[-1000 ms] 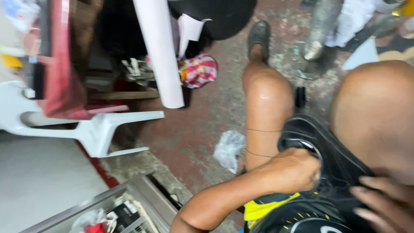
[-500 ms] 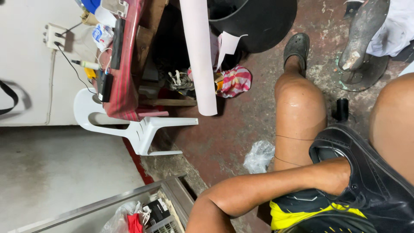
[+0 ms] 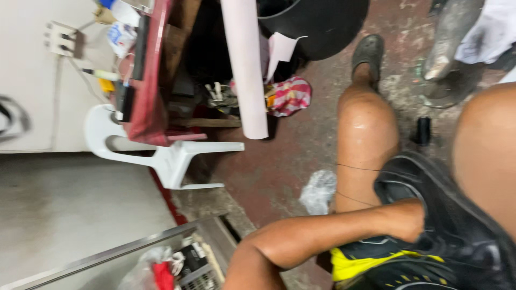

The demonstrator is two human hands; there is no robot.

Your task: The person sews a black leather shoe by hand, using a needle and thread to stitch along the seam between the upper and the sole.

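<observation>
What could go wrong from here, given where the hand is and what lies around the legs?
The left hand is tucked inside the black shoe and hidden, so any slip in there would go unseen. A thin thread crosses the leg by the shoe and might snag. The crumpled plastic bag on the floor by the leg may be a slip hazard. The right hand is out of view.

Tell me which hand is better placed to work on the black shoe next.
Left, most likely. The left forearm reaches across to the black shoe, with its wrist at the shoe's opening and the fingers hidden inside. The right hand is not in view.
</observation>
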